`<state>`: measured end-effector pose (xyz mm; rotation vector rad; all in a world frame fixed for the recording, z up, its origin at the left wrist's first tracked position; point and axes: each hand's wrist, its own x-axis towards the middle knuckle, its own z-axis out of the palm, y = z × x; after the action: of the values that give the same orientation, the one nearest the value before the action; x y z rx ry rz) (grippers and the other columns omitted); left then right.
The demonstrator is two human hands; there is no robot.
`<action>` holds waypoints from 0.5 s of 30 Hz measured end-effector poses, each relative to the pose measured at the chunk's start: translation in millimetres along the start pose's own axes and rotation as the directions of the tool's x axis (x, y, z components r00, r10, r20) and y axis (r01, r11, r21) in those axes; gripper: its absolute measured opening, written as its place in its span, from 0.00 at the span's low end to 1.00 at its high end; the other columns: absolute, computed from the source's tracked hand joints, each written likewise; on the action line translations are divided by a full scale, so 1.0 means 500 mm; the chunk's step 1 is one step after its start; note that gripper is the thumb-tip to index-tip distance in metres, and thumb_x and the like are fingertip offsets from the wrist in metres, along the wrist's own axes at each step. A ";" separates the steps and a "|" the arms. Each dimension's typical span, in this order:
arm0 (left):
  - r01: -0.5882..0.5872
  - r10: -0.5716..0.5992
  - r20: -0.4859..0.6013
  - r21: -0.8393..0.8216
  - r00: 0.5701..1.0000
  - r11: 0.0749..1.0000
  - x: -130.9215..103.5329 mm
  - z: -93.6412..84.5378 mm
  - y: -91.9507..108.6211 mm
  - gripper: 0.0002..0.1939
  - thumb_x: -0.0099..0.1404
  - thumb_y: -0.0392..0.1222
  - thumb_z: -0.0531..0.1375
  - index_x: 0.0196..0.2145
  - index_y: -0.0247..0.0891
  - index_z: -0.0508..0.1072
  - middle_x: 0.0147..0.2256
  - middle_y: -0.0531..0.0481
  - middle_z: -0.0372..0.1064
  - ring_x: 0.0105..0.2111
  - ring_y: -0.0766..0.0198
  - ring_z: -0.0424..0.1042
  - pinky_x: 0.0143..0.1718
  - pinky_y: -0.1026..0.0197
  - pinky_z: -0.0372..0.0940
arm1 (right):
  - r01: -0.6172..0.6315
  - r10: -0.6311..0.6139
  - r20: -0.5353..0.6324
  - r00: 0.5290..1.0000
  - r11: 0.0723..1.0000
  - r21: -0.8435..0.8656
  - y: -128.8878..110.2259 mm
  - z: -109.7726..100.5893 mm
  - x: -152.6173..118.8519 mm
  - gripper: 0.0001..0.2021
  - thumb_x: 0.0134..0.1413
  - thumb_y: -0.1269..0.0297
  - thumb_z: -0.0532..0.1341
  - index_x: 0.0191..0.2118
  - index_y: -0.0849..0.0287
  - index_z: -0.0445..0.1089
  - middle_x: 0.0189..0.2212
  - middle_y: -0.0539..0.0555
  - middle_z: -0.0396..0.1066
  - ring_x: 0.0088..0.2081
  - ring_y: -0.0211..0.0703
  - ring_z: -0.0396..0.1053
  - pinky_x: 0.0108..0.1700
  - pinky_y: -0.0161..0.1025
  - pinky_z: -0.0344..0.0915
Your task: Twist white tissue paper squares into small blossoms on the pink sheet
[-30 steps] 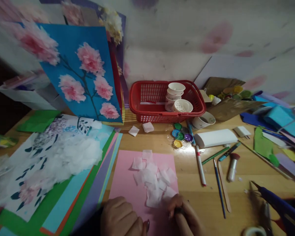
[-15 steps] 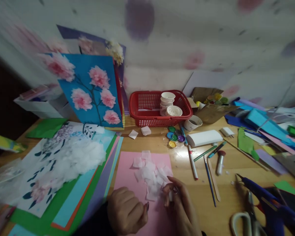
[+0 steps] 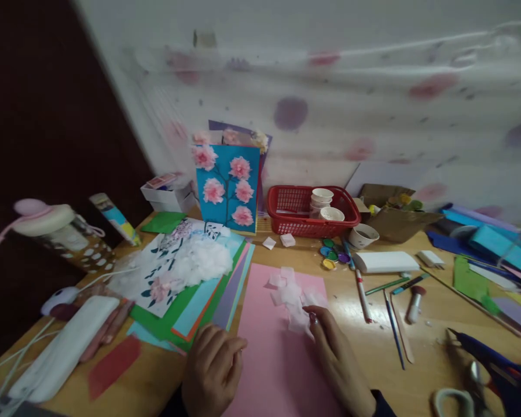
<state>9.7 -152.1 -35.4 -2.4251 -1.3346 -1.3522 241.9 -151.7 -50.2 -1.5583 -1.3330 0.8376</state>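
Observation:
Several thin white tissue-paper squares (image 3: 292,296) lie loosely overlapped on a pink sheet of paper (image 3: 264,353). My right hand (image 3: 341,359) is at the right side of this pile, with its fingertips pinched together at the edge of a tissue piece. My left hand (image 3: 212,368) is closed just above the table at the sheet's left edge. Its curled fingers hide whatever they hold, if anything. Just left of it, a heap of white tissue pieces (image 3: 206,258) rests on a flower picture and coloured sheets (image 3: 237,289).
At the back stand a blue card with pink paper flowers (image 3: 230,185) and a red basket (image 3: 282,229) with white cups. Paint pots (image 3: 329,264), brushes (image 3: 395,330), scissors (image 3: 454,399) and a blue glue gun (image 3: 490,353) lie to the right. A bottle (image 3: 61,226) and power strip (image 3: 65,353) are at left.
The view has swung left and back, bringing the bottle and power strip in. My right fingers have moved onto the tissue pile. My left hand has loosened slightly from a fist.

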 end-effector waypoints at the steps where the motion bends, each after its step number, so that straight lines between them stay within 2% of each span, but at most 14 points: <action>1: 0.000 0.000 -0.012 0.006 1.000 1.000 -0.014 -0.005 -0.001 0.10 0.60 0.27 0.53 0.29 0.38 0.71 0.22 0.51 0.66 0.27 0.63 0.65 0.37 0.57 0.61 | 0.019 -0.019 0.020 1.000 1.000 -0.004 -0.003 0.003 0.003 0.14 0.57 0.53 0.54 0.42 0.55 0.69 0.39 0.56 0.72 0.42 0.49 0.68 0.44 0.41 0.64; 6: -0.163 0.166 -0.045 0.059 0.985 0.985 -0.032 0.027 -0.013 0.13 0.61 0.27 0.51 0.24 0.39 0.70 0.18 0.53 0.64 0.24 0.63 0.64 0.37 0.56 0.62 | 0.119 -0.117 0.030 0.993 0.989 -0.084 -0.008 0.015 0.011 0.13 0.58 0.55 0.53 0.40 0.56 0.69 0.33 0.56 0.73 0.34 0.48 0.70 0.36 0.40 0.66; 10: -0.088 0.098 -0.131 0.079 0.987 0.993 -0.036 0.040 -0.026 0.12 0.61 0.28 0.52 0.25 0.40 0.70 0.20 0.52 0.65 0.25 0.63 0.65 0.37 0.55 0.63 | 0.120 -0.122 -0.006 0.993 0.986 -0.118 0.003 0.013 0.013 0.13 0.58 0.56 0.52 0.39 0.56 0.68 0.30 0.56 0.72 0.31 0.47 0.70 0.34 0.39 0.65; 12: -0.050 0.066 -0.172 0.091 0.983 0.995 -0.048 0.029 -0.032 0.10 0.60 0.28 0.55 0.26 0.40 0.70 0.20 0.52 0.64 0.25 0.63 0.66 0.38 0.56 0.64 | 0.114 -0.117 -0.020 0.993 0.987 -0.117 0.010 0.015 0.014 0.12 0.58 0.57 0.52 0.40 0.56 0.68 0.30 0.55 0.72 0.32 0.47 0.69 0.34 0.39 0.64; 15: -0.011 0.041 -0.208 0.143 0.977 0.990 -0.076 0.005 -0.036 0.10 0.58 0.26 0.56 0.30 0.40 0.72 0.21 0.52 0.65 0.26 0.63 0.67 0.36 0.58 0.65 | 0.121 -0.126 -0.023 0.992 0.983 -0.140 0.017 0.021 0.016 0.11 0.55 0.58 0.54 0.40 0.56 0.67 0.23 0.51 0.67 0.25 0.44 0.66 0.28 0.38 0.61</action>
<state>-10.5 -164.8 -69.9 -2.1339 -1.2931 -1.4100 237.1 -142.1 -61.7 -1.5700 -1.4748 0.6524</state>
